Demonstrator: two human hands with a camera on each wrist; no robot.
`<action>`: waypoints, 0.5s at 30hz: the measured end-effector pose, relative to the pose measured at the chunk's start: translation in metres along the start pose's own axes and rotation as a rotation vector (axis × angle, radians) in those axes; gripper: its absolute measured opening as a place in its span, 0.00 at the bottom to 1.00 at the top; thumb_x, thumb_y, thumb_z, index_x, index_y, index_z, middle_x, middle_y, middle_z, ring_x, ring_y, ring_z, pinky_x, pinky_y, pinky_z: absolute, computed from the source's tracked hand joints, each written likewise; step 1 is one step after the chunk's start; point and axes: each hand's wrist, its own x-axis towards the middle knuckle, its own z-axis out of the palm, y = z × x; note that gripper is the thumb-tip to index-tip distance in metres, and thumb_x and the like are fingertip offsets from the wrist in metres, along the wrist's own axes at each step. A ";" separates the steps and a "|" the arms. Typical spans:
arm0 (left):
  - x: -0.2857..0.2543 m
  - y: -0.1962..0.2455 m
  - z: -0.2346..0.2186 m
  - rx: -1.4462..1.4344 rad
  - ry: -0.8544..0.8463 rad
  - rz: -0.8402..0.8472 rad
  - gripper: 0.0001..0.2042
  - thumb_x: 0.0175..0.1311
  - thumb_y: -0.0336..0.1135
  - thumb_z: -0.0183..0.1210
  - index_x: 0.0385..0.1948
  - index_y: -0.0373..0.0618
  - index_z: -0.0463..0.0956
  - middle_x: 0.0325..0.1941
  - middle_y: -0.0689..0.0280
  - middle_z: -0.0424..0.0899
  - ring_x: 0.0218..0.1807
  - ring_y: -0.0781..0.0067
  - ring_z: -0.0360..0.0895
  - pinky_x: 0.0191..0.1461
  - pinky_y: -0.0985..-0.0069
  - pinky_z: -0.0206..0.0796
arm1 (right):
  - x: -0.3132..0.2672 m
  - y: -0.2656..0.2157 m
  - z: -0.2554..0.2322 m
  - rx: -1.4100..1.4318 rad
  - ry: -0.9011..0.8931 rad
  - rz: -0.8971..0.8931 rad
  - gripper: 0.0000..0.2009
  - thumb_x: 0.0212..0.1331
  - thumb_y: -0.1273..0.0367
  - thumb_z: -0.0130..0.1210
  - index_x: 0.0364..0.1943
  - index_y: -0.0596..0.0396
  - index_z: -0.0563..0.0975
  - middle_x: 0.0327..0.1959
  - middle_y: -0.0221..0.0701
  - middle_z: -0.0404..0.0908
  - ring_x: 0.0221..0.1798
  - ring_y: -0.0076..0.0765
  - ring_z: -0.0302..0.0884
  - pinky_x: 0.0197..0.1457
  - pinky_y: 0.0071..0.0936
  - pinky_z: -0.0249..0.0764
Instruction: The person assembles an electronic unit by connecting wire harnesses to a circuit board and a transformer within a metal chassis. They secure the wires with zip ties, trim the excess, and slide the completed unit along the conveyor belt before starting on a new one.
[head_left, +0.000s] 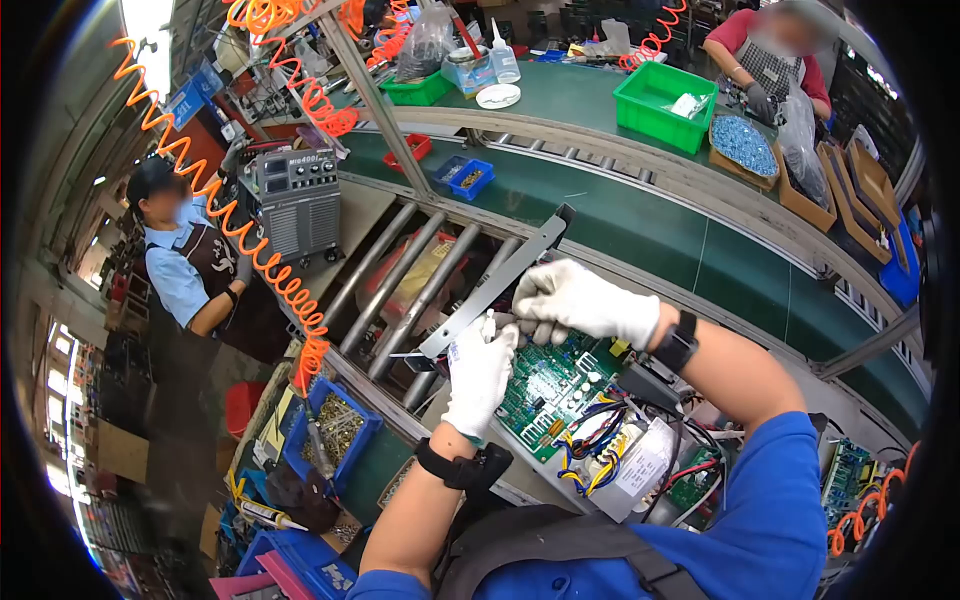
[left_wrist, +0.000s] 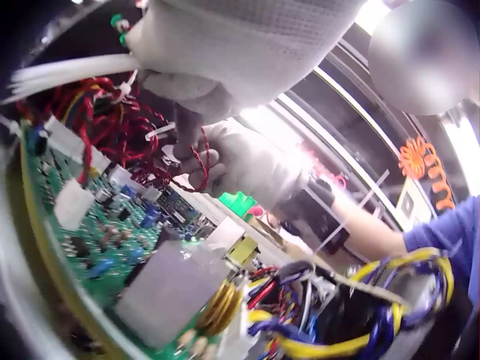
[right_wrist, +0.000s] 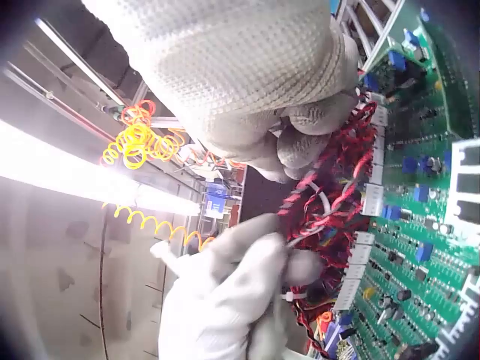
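My gloved left hand (head_left: 480, 375) holds a bundle of white cable ties (left_wrist: 71, 75), whose strips stick out past the fingers in the left wrist view. Its fingertips sit right at a bunch of twisted red and black wires (right_wrist: 330, 214). From the other side my gloved right hand (head_left: 590, 300) curls its fingers at the same wires, thumb and fingertips together. White ties loop round parts of the bunch. Below the hands lies a green circuit board (head_left: 545, 385) with white connectors (right_wrist: 360, 262). A long grey metal panel (head_left: 495, 290) stands upright just beyond both hands.
Yellow and blue cables (head_left: 590, 465) and a labelled transformer-like block (head_left: 640, 470) lie close to my body. Rollers (head_left: 410, 290) run beyond the panel. A blue bin of screws (head_left: 335, 430) stands at left, beneath a coiled orange hose (head_left: 270, 260). Two other people work farther off.
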 end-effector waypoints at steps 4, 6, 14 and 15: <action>-0.004 -0.004 -0.002 -0.172 -0.033 -0.003 0.09 0.66 0.31 0.54 0.42 0.36 0.78 0.29 0.67 0.83 0.17 0.90 0.63 0.19 0.89 0.54 | -0.009 0.023 0.000 0.084 -0.107 -0.143 0.08 0.63 0.70 0.55 0.40 0.61 0.77 0.36 0.29 0.81 0.39 0.20 0.77 0.44 0.21 0.76; -0.011 0.006 -0.003 -0.148 -0.054 0.019 0.10 0.66 0.31 0.54 0.43 0.35 0.78 0.31 0.67 0.84 0.17 0.91 0.63 0.19 0.89 0.53 | -0.008 0.026 -0.005 0.012 -0.064 -0.172 0.08 0.62 0.70 0.55 0.40 0.61 0.78 0.37 0.28 0.81 0.38 0.18 0.76 0.45 0.20 0.74; -0.013 -0.007 0.001 -0.188 -0.023 -0.038 0.09 0.62 0.31 0.60 0.42 0.40 0.79 0.25 0.76 0.73 0.21 0.90 0.62 0.22 0.89 0.53 | -0.009 0.027 -0.009 0.002 -0.042 -0.342 0.09 0.58 0.71 0.56 0.41 0.61 0.79 0.32 0.27 0.81 0.36 0.20 0.73 0.42 0.23 0.71; -0.014 -0.008 0.002 -0.170 -0.024 -0.043 0.08 0.62 0.31 0.60 0.41 0.40 0.79 0.25 0.76 0.73 0.22 0.90 0.62 0.23 0.88 0.54 | -0.010 0.026 -0.009 -0.009 -0.043 -0.335 0.09 0.58 0.71 0.56 0.41 0.61 0.79 0.32 0.27 0.81 0.36 0.20 0.73 0.42 0.23 0.71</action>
